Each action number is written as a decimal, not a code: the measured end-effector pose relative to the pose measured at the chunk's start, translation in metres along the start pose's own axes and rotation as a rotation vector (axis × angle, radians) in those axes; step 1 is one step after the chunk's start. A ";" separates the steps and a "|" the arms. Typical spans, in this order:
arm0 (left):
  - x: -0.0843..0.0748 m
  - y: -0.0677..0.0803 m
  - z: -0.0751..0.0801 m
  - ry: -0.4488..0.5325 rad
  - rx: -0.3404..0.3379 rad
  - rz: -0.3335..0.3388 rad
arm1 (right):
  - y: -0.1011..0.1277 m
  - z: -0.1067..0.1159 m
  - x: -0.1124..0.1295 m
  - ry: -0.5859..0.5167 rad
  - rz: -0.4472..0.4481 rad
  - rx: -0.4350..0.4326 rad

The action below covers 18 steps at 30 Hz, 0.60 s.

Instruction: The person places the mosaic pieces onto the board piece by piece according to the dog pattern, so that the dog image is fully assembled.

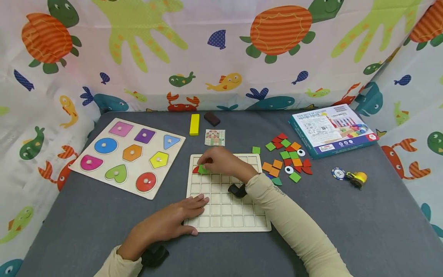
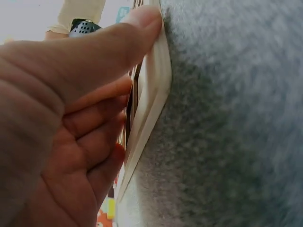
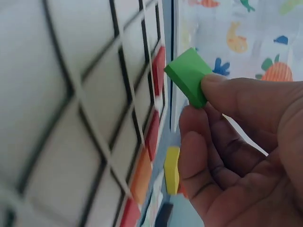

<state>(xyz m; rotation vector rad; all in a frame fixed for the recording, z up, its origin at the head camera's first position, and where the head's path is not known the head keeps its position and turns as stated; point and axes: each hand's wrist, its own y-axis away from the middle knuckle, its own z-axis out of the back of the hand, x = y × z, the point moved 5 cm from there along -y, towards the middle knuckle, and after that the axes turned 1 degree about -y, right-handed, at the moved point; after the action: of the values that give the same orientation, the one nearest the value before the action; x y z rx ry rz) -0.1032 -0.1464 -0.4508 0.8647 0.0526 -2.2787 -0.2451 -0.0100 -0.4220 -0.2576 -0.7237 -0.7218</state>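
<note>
On the far left lies a shape puzzle board (image 1: 129, 157). The left hand (image 1: 173, 221) rests flat, fingers straight, on the near-left edge of the wooden grid board (image 1: 228, 209), steadying it. The right hand (image 1: 225, 161) pinches a green square tile (image 1: 203, 169) over the far-left cells, beside what looks like a red piece (partly hidden). Judging by this, placing is underway; next the tile needs squaring into a cell. Loose tiles (image 1: 287, 159) and a box (image 1: 332, 130) sit right on grey felt (image 1: 346, 231), with sea-creature curtains (image 1: 221, 54) behind.

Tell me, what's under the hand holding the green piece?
Under the right hand pinching the green tile lies the wooden grid board, with a red piece set beside the tile. Squares directly beneath the hand are hidden.
</note>
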 end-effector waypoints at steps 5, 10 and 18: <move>-0.001 0.001 0.002 -0.038 -0.019 -0.023 | -0.004 -0.013 0.010 -0.007 0.052 0.057; -0.002 0.000 0.004 -0.040 -0.029 -0.038 | -0.008 -0.022 0.013 0.015 0.038 0.072; 0.000 0.000 0.003 -0.015 -0.017 -0.032 | -0.011 -0.032 0.020 0.066 0.047 0.102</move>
<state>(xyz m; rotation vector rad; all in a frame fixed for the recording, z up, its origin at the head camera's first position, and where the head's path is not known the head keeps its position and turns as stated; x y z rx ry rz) -0.1050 -0.1469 -0.4481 0.8432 0.0789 -2.3117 -0.2258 -0.0427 -0.4326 -0.1563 -0.6874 -0.6437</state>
